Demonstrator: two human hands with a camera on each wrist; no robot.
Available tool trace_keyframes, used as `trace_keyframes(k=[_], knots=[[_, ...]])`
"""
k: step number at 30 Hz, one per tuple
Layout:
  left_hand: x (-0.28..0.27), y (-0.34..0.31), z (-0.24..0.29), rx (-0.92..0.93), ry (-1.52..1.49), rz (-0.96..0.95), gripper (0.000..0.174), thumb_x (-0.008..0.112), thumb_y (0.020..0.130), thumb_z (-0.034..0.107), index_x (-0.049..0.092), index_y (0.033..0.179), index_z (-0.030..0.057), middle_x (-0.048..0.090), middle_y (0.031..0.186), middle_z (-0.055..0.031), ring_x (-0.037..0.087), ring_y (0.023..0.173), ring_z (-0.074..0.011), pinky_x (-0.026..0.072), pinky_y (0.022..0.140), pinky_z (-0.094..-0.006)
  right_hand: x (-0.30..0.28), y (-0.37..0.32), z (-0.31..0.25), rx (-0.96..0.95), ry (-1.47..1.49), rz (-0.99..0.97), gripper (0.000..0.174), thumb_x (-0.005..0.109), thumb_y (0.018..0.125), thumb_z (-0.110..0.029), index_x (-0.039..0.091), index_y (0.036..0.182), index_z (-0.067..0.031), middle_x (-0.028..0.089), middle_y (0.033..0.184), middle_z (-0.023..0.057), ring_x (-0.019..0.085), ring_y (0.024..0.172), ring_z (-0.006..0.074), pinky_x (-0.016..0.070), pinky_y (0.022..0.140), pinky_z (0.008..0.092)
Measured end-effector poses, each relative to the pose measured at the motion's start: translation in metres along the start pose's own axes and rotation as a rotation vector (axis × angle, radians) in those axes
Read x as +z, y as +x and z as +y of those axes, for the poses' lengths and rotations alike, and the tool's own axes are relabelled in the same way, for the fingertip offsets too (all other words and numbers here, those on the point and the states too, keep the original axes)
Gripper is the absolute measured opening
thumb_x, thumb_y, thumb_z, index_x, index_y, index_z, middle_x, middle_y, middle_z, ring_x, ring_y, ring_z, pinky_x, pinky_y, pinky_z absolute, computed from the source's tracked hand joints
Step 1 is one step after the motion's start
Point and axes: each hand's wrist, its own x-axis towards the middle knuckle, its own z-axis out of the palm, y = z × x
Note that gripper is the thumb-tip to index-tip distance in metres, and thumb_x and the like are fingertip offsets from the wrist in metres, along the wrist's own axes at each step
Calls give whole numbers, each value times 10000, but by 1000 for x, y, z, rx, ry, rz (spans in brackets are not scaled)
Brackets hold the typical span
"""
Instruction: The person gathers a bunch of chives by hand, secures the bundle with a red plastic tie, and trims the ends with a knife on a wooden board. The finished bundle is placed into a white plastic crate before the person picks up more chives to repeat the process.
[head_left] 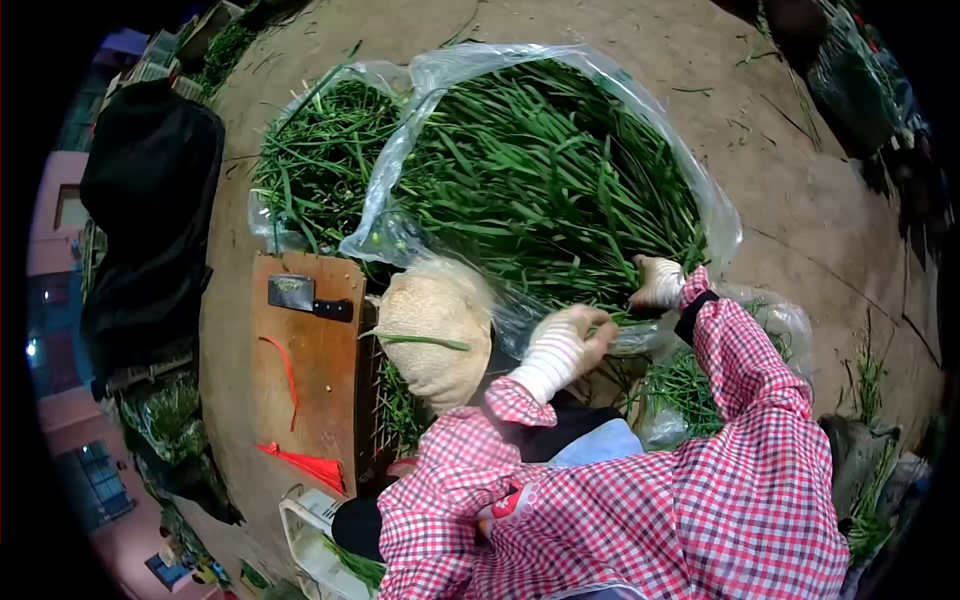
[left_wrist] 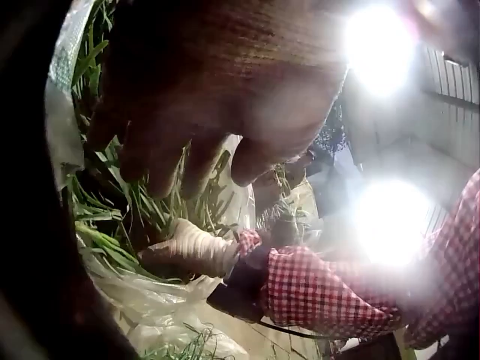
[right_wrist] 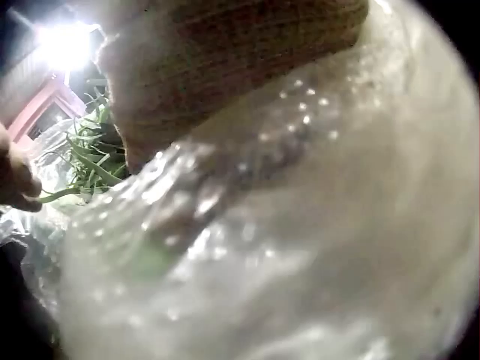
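A large clear plastic bag (head_left: 393, 160) lies spread open, full of long flat green leaves (head_left: 540, 180) that look like garlic chives. My left hand (head_left: 575, 345), wrapped in white bandage-like cloth, hovers near the bag's front edge, its fingers loosely bent with nothing seen between them. At the bag's near right corner, my right hand (head_left: 660, 283), also wrapped, reaches among the leaves; in the left wrist view the right hand (left_wrist: 191, 247) has its fingers partly hidden there, so I cannot tell whether they grip any. Crumpled plastic (right_wrist: 315, 225) covers much of the right wrist view.
Left of me stands a wooden board (head_left: 310, 375) with a cleaver (head_left: 310, 297) and red strips (head_left: 305, 465). A pale cloth-covered mound (head_left: 435, 325) sits between board and bag. Another bag of greens (head_left: 325, 150) lies behind; more greens (head_left: 680, 390) lie by my right arm.
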Motion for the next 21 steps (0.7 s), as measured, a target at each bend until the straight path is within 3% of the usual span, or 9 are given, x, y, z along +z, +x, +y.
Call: trace_keyframes(k=[1, 4, 7, 12, 14, 15, 17, 18, 21], knots=[[1, 1, 0, -90, -50, -123, 378, 561, 907, 391, 677, 1138, 114, 666, 1103, -174, 624, 1046, -334, 477, 924, -399, -11, -6, -10, 46, 11, -63, 852, 773, 630, -362, 454, 1340, -15, 670, 1032, 233, 666, 938, 328, 540, 794, 388], [-3, -3, -3, -48, -84, -158, 362, 553, 899, 360, 679, 1126, 108, 669, 1091, -177, 626, 1037, -337, 482, 902, -402, 6, 3, 12, -20, -113, 48, 884, 785, 611, -377, 436, 1335, -10, 656, 1061, 250, 643, 1007, 361, 517, 861, 421], [0, -2, -7, -70, -259, -67, 353, 560, 893, 353, 679, 1115, 105, 664, 1110, -175, 614, 1054, -349, 476, 907, -409, 8, -9, 2, 45, -106, -20, 959, 789, 614, -386, 379, 1398, -16, 616, 1177, 266, 609, 1089, 371, 502, 906, 406], [9, -8, -14, -74, -425, -45, 317, 597, 939, 296, 670, 1144, 65, 692, 1082, -117, 637, 1008, -235, 476, 897, -328, 8, 3, 1, 44, -99, 5, 951, 789, 621, -366, 378, 1404, -16, 632, 1156, 248, 621, 1069, 361, 507, 892, 400], [9, -17, -5, -144, -537, -34, 330, 603, 948, 284, 666, 1143, 24, 693, 1083, -79, 621, 999, -183, 468, 897, -285, -1, 6, 6, -51, -124, 65, 889, 778, 641, -359, 415, 1378, -18, 661, 1057, 236, 647, 992, 350, 520, 838, 404], [23, -19, -16, -162, -843, -59, 298, 604, 947, 287, 689, 1090, 39, 683, 1071, -55, 617, 989, -150, 473, 874, -268, -6, 9, 11, -98, -129, 81, 863, 774, 649, -355, 430, 1367, -21, 671, 1016, 231, 656, 957, 348, 525, 819, 401], [9, -28, 1, -329, -1178, -148, 284, 603, 945, 295, 677, 1079, 57, 670, 1057, -24, 619, 991, -145, 478, 861, -274, -17, 9, 18, -170, -84, 114, 779, 771, 658, -341, 477, 1303, -20, 680, 967, 218, 658, 917, 349, 528, 796, 397], [15, -28, -1, -333, -1379, -181, 288, 596, 946, 294, 642, 1113, 64, 648, 1086, -32, 610, 1038, -170, 481, 889, -315, -39, -13, -11, -83, 24, 10, 714, 790, 652, -300, 503, 1241, -15, 687, 923, 200, 670, 853, 313, 537, 756, 385], [25, -28, 9, -391, -1656, -208, 426, 546, 969, 245, 475, 1304, -9, 521, 1302, -163, 546, 1154, -298, 459, 970, -445, -56, -10, 3, -146, -90, 99, 704, 825, 623, -242, 522, 1219, -21, 697, 899, 164, 676, 785, 242, 545, 682, 361]])
